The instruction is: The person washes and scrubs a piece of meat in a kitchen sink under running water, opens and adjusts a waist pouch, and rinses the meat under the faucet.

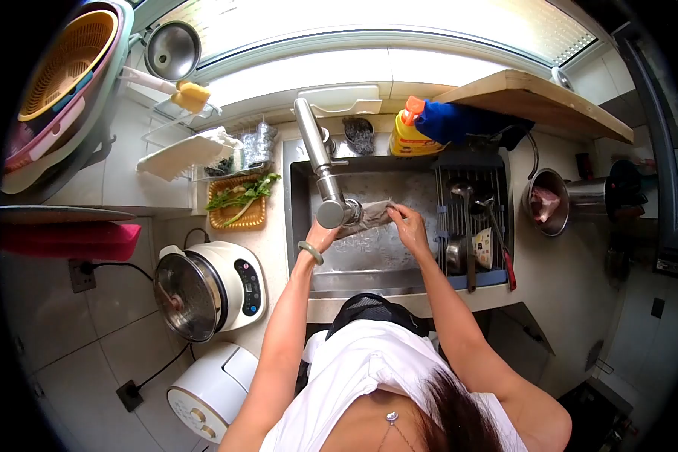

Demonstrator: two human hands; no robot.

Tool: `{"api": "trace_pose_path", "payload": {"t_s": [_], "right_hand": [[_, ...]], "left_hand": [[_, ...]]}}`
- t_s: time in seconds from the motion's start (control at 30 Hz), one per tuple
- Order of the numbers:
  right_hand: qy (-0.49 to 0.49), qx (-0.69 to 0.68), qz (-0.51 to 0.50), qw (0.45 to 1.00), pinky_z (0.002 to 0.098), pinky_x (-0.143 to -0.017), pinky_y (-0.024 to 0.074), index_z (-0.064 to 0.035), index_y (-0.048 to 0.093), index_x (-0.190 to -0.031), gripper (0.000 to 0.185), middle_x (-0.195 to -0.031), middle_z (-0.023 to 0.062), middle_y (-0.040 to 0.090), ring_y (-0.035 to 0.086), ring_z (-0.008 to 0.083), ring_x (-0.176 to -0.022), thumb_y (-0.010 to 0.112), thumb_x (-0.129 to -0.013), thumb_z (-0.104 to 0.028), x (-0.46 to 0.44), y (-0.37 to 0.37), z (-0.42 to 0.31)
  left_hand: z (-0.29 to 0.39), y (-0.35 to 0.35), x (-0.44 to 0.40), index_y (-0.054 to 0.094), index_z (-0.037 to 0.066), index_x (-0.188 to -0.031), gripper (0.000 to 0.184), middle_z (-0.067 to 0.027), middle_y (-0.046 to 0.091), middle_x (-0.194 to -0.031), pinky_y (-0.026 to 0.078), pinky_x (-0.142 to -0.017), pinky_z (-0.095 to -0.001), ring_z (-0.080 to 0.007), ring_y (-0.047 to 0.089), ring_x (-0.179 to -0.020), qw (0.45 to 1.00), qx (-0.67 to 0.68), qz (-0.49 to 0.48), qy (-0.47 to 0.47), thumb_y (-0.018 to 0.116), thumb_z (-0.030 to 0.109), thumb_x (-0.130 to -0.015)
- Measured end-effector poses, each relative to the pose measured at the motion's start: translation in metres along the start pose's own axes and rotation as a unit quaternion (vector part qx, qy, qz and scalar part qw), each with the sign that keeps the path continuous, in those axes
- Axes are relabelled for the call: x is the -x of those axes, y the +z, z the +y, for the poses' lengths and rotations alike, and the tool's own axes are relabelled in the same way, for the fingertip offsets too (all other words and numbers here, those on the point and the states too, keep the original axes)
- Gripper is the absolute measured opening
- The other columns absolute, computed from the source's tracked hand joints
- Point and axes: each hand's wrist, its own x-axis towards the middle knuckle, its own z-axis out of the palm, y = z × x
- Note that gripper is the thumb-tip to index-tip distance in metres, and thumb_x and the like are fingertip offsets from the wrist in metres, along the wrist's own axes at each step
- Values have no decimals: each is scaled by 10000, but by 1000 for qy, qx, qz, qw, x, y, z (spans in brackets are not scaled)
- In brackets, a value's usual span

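Over the sink basin [369,264], a wet, grey-brown cloth [372,217] is stretched between my two hands beneath the faucet [328,188]. My right hand [408,226] pinches its right end between thumb and fingers. At the other end is my left hand [322,236], closed on the cloth, with a pale bangle [310,253] at the wrist. The faucet head hides part of the left fingers and the cloth's left end. Water wets the basin floor below.
Right of the basin, a drying rack [452,218] holds ladles and a red-handled utensil. Behind stand a yellow detergent bottle [414,139] and a wooden board [535,98]. A basket with greens [237,203] and a white cooker [230,282] are left; a pot with meat [548,202] is right.
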Motion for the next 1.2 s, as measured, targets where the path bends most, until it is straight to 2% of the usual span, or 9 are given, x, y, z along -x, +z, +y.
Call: {"api": "trace_pose_path", "payload": {"t_s": [0.23,0.3,0.37,0.5,0.57,0.7,0.9,1.0,1.2], "right_hand": [[-28,-117,50,991,242,-617,425,0,632,-879,158,-730,47,615,542,99,-666,617,-754,-96,-1,-6,-13],[-32,-109,46,992,247,-607,423,0,631,-865,159,-729,46,618,548,101,-667,626,-752,-112,-3,-6,-11],[-184,118,138,966,313,-627,432,-15,627,-871,236,-732,85,613,580,176,-692,615,-769,-227,-5,-9,-9],[-203,161,182,949,311,-612,408,-13,610,-837,289,-695,77,577,548,180,-659,602,-801,-300,-8,-11,2],[69,-111,63,989,298,-610,399,-6,595,-851,311,-707,77,572,531,162,-663,576,-831,-316,-12,-15,6],[139,-275,30,951,225,-657,400,-9,580,-905,262,-789,0,568,505,78,-723,572,-857,-267,-13,-12,2],[63,-334,43,940,236,-687,415,1,572,-941,255,-846,14,580,514,91,-753,567,-860,-241,-18,-19,-32],[86,-327,62,939,233,-675,414,-4,577,-944,248,-844,14,582,512,85,-752,576,-854,-236,-28,-27,-37],[90,-330,72,937,232,-681,413,-33,582,-941,223,-797,-15,576,506,76,-757,583,-847,-235,-18,2,5]], "left_hand": [[9,-3,10,563,-29,-860,280,-80,599,-752,451,-653,-279,-137,547,-711,989,86,83,86,693,109,-654],[26,-14,14,592,-26,-841,267,-96,595,-757,453,-642,-270,-150,558,-703,998,42,-43,-12,699,123,-647],[13,-14,8,606,-26,-829,259,-104,595,-781,455,-647,-278,-170,568,-723,1000,10,-4,-10,700,137,-652],[-24,-17,-9,642,-20,-792,235,-129,592,-851,461,-681,-315,-235,587,-787,994,-39,102,-3,693,179,-678],[-38,-14,-15,625,-16,-842,236,-138,588,-856,453,-703,-340,-263,582,-786,991,-22,128,42,669,171,-704],[-38,-8,-21,554,31,-993,280,-174,580,-797,463,-706,-376,-338,583,-778,982,-3,146,118,620,134,-741],[-42,9,-30,506,39,-1027,269,-200,583,-767,458,-711,-401,-392,565,-746,975,-45,119,181,554,147,-785],[-22,11,-8,512,-20,-965,254,-241,562,-854,434,-755,-416,-376,541,-826,968,-135,-27,208,544,122,-757],[-52,17,-34,498,-19,-1000,241,-189,503,-986,395,-823,-358,-303,502,-890,964,-118,104,212,530,90,-787]]}}
